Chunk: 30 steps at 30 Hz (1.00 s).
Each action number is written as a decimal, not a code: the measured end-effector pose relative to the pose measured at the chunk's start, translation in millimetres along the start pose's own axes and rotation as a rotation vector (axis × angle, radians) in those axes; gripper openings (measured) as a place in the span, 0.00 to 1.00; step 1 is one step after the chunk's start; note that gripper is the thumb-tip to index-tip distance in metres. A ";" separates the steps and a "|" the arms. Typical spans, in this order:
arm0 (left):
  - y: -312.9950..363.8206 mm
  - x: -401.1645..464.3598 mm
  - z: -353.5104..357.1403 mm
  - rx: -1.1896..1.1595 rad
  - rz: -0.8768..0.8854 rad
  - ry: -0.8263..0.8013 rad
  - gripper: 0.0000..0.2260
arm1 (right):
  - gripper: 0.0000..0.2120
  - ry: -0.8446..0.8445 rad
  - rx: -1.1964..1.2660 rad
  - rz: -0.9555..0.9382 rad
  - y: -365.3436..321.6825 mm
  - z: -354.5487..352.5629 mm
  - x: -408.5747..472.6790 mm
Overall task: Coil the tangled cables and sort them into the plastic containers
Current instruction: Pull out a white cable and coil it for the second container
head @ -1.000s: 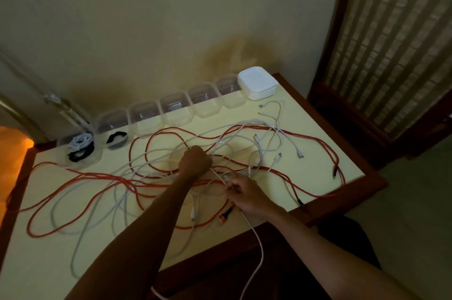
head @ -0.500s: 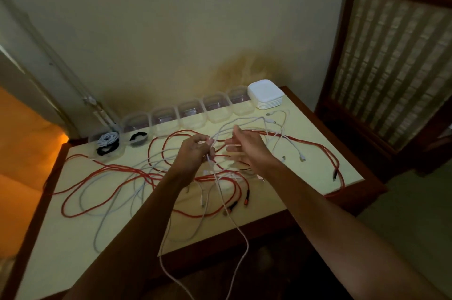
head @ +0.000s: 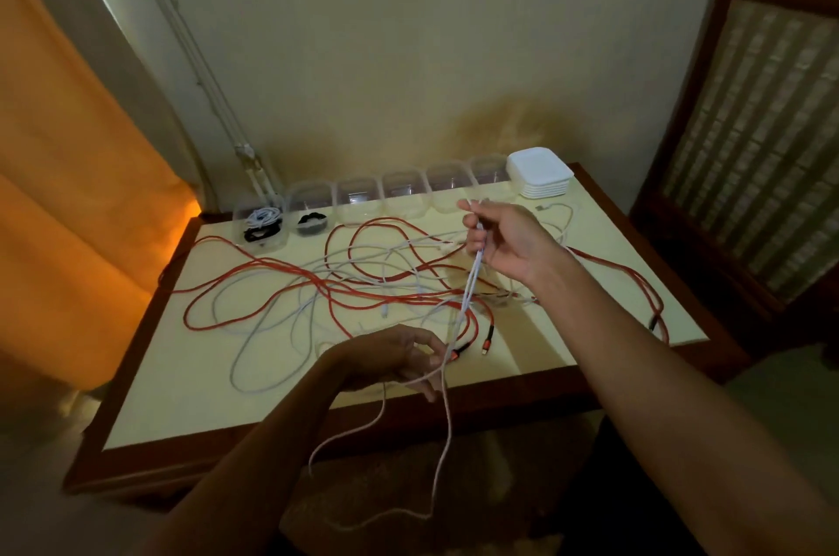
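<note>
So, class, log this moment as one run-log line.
right hand: pinches thin white cable, raised | left hand: holds same cable lower | red cables: tangled on table

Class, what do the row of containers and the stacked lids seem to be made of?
Containers: clear, slightly glossy plastic, since the wall shows through them. Stacked lids: opaque white plastic, apparently smooth; dim light leaves the finish uncertain.
</note>
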State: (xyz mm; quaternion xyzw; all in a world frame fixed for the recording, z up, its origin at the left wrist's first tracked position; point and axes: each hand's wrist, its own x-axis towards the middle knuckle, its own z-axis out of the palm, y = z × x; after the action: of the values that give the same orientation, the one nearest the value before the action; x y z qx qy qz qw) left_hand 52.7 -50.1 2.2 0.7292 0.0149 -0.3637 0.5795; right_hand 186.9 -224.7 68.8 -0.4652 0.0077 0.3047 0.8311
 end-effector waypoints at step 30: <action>-87.8 -26.0 4.2 0.578 0.276 1.280 0.08 | 0.16 -0.303 -0.586 0.076 63.6 -11.3 -43.1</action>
State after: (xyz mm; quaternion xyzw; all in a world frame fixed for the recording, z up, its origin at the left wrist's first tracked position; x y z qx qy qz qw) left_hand -7.5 -14.4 -57.1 0.9191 0.1627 0.2225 0.2815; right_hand 122.1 -230.8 26.2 -0.6331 -0.1867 0.3906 0.6417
